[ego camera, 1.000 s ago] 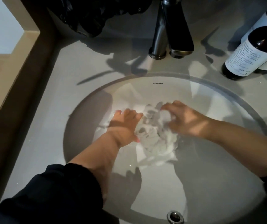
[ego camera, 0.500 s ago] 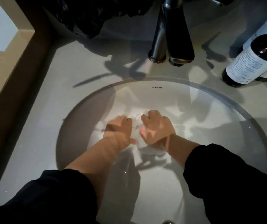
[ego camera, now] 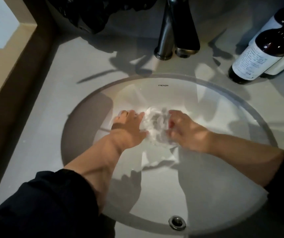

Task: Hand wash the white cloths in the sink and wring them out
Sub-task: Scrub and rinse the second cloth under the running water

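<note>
A bunched white cloth lies wet in the middle of the white oval sink, with a flat corner trailing toward me. My left hand holds the cloth's left side, fingers spread over the basin and thumb against the bunch. My right hand grips the right side with curled fingers. The two hands sit a short way apart with the crumpled cloth between them. Whether more than one cloth is in the bunch I cannot tell.
A dark faucet stands behind the basin. Two dark bottles with white labels stand at the back right on the grey counter. A black bag lies at the back left. An overflow fitting sits at the sink's near rim.
Half a second ago my hands were pressed together over the cloth. They have since pulled apart, the right one moving right, and the bunched cloth shows between them again.
</note>
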Available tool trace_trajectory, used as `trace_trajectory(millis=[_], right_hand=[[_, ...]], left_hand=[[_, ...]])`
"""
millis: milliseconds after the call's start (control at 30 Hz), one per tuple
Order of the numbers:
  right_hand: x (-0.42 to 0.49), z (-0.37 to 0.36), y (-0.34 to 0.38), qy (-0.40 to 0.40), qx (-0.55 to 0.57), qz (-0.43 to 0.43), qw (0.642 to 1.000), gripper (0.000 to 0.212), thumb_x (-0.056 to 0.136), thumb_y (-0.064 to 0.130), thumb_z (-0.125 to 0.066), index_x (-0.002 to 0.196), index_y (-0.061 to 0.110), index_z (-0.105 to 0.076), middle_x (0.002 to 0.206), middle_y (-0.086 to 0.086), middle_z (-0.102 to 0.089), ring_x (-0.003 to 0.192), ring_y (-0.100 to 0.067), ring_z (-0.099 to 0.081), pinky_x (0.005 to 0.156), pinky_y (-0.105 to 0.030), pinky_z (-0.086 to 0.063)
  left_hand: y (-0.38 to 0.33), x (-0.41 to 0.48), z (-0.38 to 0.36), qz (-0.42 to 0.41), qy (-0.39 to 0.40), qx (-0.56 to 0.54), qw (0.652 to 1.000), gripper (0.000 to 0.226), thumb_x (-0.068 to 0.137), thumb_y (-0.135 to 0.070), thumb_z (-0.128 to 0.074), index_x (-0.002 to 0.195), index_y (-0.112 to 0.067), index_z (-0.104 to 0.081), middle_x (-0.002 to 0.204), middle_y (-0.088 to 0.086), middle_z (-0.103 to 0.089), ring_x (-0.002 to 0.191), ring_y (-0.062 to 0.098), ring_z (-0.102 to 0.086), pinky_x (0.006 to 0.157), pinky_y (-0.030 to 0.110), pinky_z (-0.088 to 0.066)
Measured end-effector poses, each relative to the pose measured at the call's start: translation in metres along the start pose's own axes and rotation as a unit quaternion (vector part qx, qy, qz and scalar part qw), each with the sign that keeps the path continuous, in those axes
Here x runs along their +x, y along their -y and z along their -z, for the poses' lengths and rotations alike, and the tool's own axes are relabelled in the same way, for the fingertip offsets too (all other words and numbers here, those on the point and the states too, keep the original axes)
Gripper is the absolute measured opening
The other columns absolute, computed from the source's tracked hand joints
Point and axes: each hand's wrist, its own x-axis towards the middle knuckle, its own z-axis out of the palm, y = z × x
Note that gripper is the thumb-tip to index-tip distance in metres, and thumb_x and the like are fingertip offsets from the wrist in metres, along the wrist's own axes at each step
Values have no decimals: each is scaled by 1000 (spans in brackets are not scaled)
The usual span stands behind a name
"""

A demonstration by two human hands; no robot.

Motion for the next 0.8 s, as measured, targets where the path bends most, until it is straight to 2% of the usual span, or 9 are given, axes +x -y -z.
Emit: trace_trajectory(millis=[67,133,200,300,400,567,633,700,800], right_hand=[[2,-21,-3,-21,-179,30,983,36,92,35,-46,115,8,-48,119,-10,-48,111,-28,-44,95,-34,-39],[11,-32,-7,-30,-291,85,952,46,82,40,-42,111,6,-54,105,-15,-56,90,-34,-52,73,-46,-49],[22,-37,-10,-54,-328,103,937,44,74,39,-45,100,8,-58,92,-15,-59,76,-33,-54,59,-40,-46],[37,-41,-10,-69,-363,117,922,43,70,41,-41,90,9,-61,87,-13,-59,73,-32,-56,59,-38,-43],[46,-40,-13,-94,-322,127,933,44,71,41,-41,91,8,-62,87,-14,-59,76,-34,-57,58,-39,-45],[53,-31,6,-84,-232,44,968,29,86,35,-43,96,10,-54,94,-13,-59,88,-35,-57,70,-38,-44],[51,-18,9,-16,-113,-53,992,23,94,35,-41,90,15,-50,97,-9,-60,91,-31,-56,74,-34,-39],[39,-10,5,23,51,-137,989,27,96,37,-42,91,14,-54,91,-7,-60,85,-28,-57,74,-34,-41],[13,-2,-2,-48,41,-175,983,30,98,35,-44,114,10,-53,102,-9,-61,91,-28,-58,79,-34,-44]], left_hand=[[-1,0,-9,-5,-20,29,999,62,94,-52,-40,148,-28,-22,142,1,-34,130,28,-31,102,37,-32],[1,1,-15,-20,-62,64,996,58,96,-47,-40,148,-26,-22,141,2,-35,126,27,-35,98,36,-35],[1,2,-22,-31,-81,92,992,55,97,-45,-40,146,-25,-23,139,3,-36,123,27,-37,96,35,-37],[-1,6,-25,-13,-75,113,991,53,98,-45,-40,144,-24,-23,136,4,-37,120,26,-39,93,34,-39],[-7,6,-25,-7,-66,103,992,47,98,-42,-42,139,-24,-27,130,4,-40,118,24,-41,91,31,-43],[-3,13,-3,42,21,-118,992,28,100,-30,-41,121,-15,-52,125,7,-56,113,25,-52,87,29,-36],[-1,13,8,31,80,-124,989,33,103,-28,-34,113,-9,-59,121,13,-59,108,27,-53,86,29,-38],[3,12,10,47,71,-102,991,34,99,-35,-39,115,-13,-61,121,9,-60,107,25,-54,87,29,-41],[-3,7,9,67,20,-57,996,40,96,-42,-42,129,-21,-51,132,4,-52,120,25,-49,98,34,-42]])
